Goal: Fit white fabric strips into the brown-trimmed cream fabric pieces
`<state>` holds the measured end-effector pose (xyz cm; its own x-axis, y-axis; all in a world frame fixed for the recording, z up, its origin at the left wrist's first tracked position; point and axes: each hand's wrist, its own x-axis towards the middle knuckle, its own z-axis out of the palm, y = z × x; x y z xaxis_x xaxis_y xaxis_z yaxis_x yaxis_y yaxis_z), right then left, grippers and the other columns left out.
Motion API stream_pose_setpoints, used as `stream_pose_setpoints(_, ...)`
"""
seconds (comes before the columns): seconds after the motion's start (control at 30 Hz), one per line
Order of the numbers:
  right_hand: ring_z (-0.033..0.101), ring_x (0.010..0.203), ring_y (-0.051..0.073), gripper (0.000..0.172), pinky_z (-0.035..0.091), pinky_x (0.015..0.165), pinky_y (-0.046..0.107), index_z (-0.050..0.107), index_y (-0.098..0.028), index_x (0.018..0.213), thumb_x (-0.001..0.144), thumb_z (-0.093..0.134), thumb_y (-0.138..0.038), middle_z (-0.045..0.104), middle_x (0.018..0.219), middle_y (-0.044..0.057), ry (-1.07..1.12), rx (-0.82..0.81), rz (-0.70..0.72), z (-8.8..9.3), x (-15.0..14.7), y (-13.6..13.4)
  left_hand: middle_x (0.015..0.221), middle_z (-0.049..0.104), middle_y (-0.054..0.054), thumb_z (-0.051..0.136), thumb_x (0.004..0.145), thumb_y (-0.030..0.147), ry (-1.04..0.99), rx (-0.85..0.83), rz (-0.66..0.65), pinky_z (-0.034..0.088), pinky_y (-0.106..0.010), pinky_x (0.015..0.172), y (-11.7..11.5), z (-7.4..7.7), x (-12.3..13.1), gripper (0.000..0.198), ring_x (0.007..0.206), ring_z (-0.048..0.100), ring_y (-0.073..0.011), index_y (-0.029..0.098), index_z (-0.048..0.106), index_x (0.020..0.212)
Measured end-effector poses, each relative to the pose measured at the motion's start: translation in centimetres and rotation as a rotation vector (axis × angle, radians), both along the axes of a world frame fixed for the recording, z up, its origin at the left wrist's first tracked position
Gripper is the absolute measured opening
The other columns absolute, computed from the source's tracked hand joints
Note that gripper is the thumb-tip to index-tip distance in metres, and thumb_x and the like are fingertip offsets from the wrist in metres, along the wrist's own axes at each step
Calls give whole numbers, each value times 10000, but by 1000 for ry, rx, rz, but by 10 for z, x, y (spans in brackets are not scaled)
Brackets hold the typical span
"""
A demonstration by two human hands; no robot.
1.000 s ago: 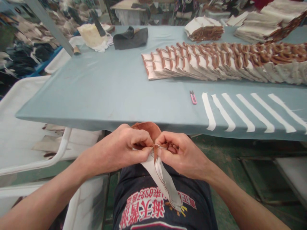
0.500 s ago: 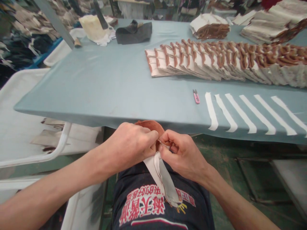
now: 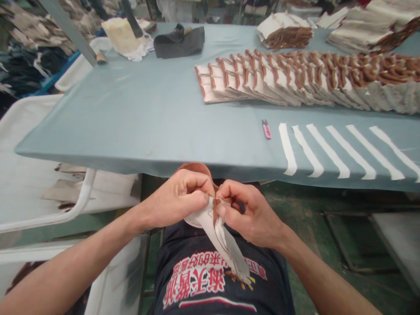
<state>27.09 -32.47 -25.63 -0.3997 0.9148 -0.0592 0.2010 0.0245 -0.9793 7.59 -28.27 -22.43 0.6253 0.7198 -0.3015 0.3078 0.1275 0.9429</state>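
Both my hands pinch a stitched piece of white and brown fabric (image 3: 226,243) in front of my dark apron (image 3: 203,280). My left hand (image 3: 180,197) is closed on its left side, thumb pressed to the cloth. Close beside it, my right hand (image 3: 247,210) grips the same piece between thumb and fingers. A brown seam shows between the fingertips, and a white strip-like part hangs down over the apron's printed lettering. Behind the hands, a rounded brown part (image 3: 195,167) rises against the table edge. The fingertips hide part of the seam.
On the blue-covered table (image 3: 131,109) lie pink thread snips (image 3: 267,129) and several white strips (image 3: 315,151). Behind them runs a long overlapping row of white and brown pieces (image 3: 278,81). A dark cloth (image 3: 180,43) lies at the back. White bins (image 3: 29,118) stand at left.
My left hand has turned, so its thumb now shows on top of the cloth. More of the brown seam and white fabric is visible between my hands. The view has shifted slightly.
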Motion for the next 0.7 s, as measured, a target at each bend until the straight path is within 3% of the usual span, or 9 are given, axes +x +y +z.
stream_pose_setpoints(0.23,385,539,95,184,304,505,235,497,-213,679,832,562,-294,465,594,-56,52,-26,-65,5,-3,-4,634,515,33,490,750,205,-11,267,26,337,-226,518,-11,-8,3,115,560,433,-98,169,556,663)
stream_pose_setpoints(0.47,348,542,91,180,276,494,234,453,-223,658,784,575,-261,426,593,-71,-1,-51,-118,3,-4,-10,605,525,48,455,793,132,-29,495,29,354,-226,542,-20,-6,11,150,538,447,-89,178,536,676)
stream_pose_setpoints(0.53,341,549,92,191,270,502,237,431,-225,647,761,581,-256,413,590,-74,-47,-44,-132,3,-4,-12,614,524,41,445,801,139,-67,474,21,366,-241,570,-21,-9,12,151,561,455,-102,187,509,673)
stream_pose_setpoints(0.7,370,565,93,160,288,521,236,477,-215,672,773,599,-237,453,609,-70,-108,-18,-127,4,-1,-12,668,489,34,514,802,238,-97,177,2,359,-241,565,-16,-22,8,104,615,438,-121,183,527,715)
